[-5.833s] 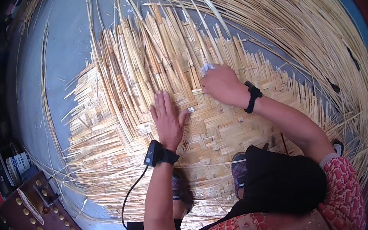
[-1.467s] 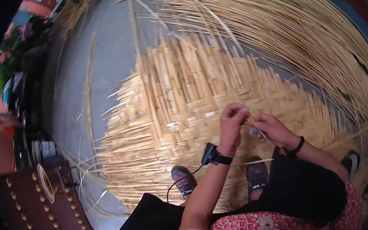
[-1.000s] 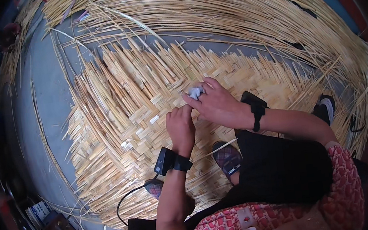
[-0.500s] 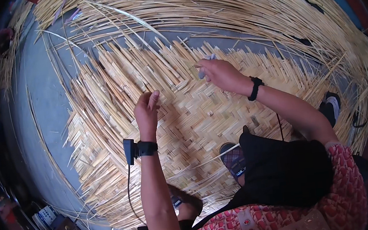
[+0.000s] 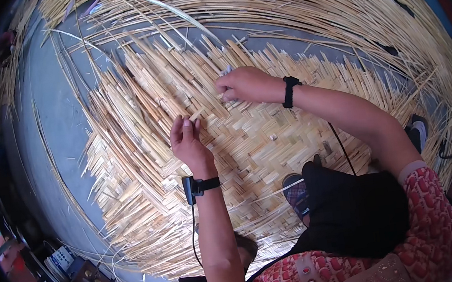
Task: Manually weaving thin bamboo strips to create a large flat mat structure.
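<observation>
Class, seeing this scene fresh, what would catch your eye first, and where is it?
The broad woven mat fills the middle, its edges ragged. A great sweep of pale stalks curves across the top and down the right side. The left hand and right hand are over the mat.

Long, loose reed stalks (image 5: 299, 4) lie behind and right of the broad, woven reed mat (image 5: 261, 156) on the floor (image 5: 61, 137).

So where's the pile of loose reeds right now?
In the head view, the loose reeds sweep across the top and down the right side, beyond the far edge of the woven mat.
</observation>
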The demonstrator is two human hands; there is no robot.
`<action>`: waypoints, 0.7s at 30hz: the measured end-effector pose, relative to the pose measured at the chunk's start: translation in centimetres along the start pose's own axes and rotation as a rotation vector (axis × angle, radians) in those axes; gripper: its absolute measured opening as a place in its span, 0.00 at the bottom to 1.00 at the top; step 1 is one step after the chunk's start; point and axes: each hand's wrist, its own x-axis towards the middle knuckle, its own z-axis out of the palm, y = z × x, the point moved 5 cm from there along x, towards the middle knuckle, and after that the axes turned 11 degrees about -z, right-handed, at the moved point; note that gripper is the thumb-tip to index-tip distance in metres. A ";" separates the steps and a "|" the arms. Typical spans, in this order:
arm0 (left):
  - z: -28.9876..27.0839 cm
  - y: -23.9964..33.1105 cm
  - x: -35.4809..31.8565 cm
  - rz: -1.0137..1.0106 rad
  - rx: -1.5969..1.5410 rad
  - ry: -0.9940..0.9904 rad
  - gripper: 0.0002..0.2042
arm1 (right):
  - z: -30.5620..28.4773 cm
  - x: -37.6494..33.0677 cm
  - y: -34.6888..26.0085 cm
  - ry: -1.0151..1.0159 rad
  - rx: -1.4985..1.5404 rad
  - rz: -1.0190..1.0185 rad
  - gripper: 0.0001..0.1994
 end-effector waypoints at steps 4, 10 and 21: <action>-2.2 -1.9 -1.3 0.021 0.115 0.099 0.08 | 0.7 -2.3 -1.1 -0.179 -0.480 0.005 0.07; 0.4 -2.1 -0.4 0.293 0.802 -0.022 0.05 | -4.6 -6.3 1.2 -0.136 -0.546 0.205 0.06; 2.8 -3.0 -0.2 0.084 0.865 -0.202 0.07 | -11.6 -13.7 3.0 0.170 -0.696 0.210 0.05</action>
